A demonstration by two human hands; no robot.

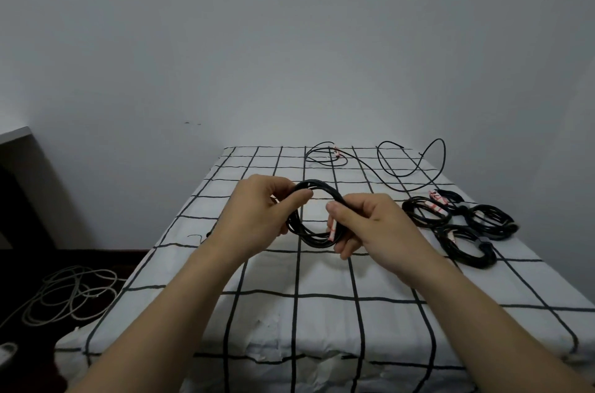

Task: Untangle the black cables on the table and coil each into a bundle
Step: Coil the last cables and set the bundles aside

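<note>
Gripping one coiled black cable bundle (pixel 314 215) above the grid-patterned white tablecloth (pixel 322 312): left hand (pixel 257 215) and right hand (pixel 373 225), fingers curled around its loops.

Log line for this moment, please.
stage: coiling | left hand: grips coil | right hand: grips coil | done: bundles at right | remaining: loose cables, far edge
</note>
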